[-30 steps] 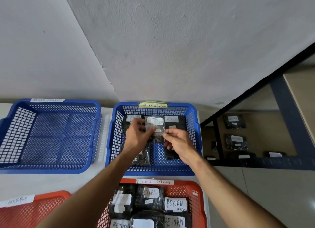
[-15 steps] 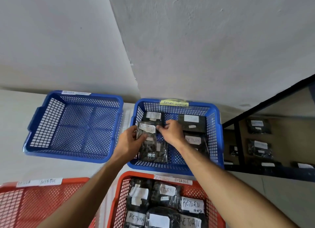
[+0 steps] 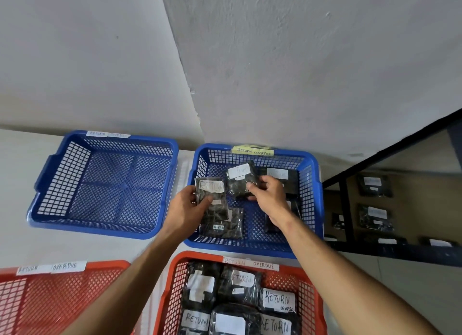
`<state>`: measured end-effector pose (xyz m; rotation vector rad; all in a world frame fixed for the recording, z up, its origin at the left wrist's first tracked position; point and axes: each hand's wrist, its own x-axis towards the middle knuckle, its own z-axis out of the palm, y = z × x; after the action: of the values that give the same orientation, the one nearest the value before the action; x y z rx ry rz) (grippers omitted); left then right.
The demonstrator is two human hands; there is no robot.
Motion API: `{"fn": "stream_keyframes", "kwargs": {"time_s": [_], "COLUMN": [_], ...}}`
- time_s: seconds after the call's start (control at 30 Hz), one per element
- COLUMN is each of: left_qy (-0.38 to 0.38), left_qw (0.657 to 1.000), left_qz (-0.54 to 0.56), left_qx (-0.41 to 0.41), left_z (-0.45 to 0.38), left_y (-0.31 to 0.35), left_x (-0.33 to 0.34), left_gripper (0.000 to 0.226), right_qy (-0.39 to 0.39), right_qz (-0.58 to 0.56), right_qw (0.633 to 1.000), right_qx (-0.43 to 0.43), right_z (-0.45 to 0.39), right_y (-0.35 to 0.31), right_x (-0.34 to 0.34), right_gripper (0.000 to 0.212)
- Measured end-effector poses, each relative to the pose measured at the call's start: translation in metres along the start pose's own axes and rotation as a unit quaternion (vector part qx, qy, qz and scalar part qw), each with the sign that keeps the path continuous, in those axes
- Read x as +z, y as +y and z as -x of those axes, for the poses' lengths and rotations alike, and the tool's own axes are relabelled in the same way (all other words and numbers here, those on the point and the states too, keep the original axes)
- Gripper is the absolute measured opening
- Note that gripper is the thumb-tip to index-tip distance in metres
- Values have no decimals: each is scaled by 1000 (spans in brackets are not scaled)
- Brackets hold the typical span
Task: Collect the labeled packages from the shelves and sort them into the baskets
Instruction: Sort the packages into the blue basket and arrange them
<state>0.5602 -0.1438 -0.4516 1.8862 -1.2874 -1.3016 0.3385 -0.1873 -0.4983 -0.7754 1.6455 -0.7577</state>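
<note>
My left hand (image 3: 188, 204) grips a dark plastic package with a white RETURN label (image 3: 212, 192) over the left side of the right blue basket (image 3: 315, 199). My right hand (image 3: 268, 193) pinches a second dark labeled package (image 3: 240, 178), tilted, above the same basket's middle. More dark packages lie in that basket, one flat near its front (image 3: 231, 225) and others at the back right, partly hidden by my right hand. A yellow tag reading RETURN OVERDUE (image 3: 252, 150) sits on the basket's far rim.
An empty blue basket (image 3: 105, 184) stands to the left. A red basket (image 3: 172, 284) holding several labeled packages is nearest me; another red basket (image 3: 50, 299) is at bottom left. A dark metal shelf (image 3: 390, 249) with more packages stands at right. Grey walls behind.
The two packages, held together before, are now apart: the left hand keeps one low at the basket's left, the right hand has carried the other up and to the right.
</note>
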Motion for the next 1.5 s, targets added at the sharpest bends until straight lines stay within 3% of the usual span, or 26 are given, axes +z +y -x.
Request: {"fn": "stream_keyframes", "kwargs": {"time_s": [0.23,0.33,0.4,0.53,0.63,0.7,0.8,0.9,1.1,1.23,1.4,1.5], "left_qy": [-18,-17,-22,-27,-31,-28,-35,-58,-37,-29,-35,-47], "left_qw": [999,999,999,998,998,998,997,993,989,989,986,988], "left_qz": [-27,-33,-34,-49,-53,-60,-74,-100,-143,-145,-163,-150], "left_qx": [-16,-19,-18,-18,-15,-6,1,-11,-8,-24,-2,8], "left_z": [-12,-15,-16,-17,-15,-13,-11,-12,-35,-48,-47,-41], "left_y": [-2,-2,-2,-1,-1,-1,-5,-11,10,23,21,20], "left_x": [10,12,15,22,24,23,19,18,35,47,46,41], "left_gripper": [30,27,28,30,28,22,20,23,22,34,31,32], "right_qy": [100,146,169,185,162,93,21,30,45,56,45,29], "right_qz": [-11,-10,90,278,356,424,474,517,525,535,546,560], "right_qw": [995,989,981,939,912,896,878,853,848,842,836,827], "right_qx": [10,36,12,-77,-124,-94,-60,-62,-58,-45,-35,-33], "right_z": [4,4,3,25,43,50,57,61,62,62,59,57], "right_y": [2,6,7,-4,0,11,23,29,36,38,38,38], "right_x": [-44,-54,-57,-59,-68,-72,-67,-55,-53,-52,-52,-51], "right_gripper": [20,8,12,42,26,24,60,87,89,104,125,117]}}
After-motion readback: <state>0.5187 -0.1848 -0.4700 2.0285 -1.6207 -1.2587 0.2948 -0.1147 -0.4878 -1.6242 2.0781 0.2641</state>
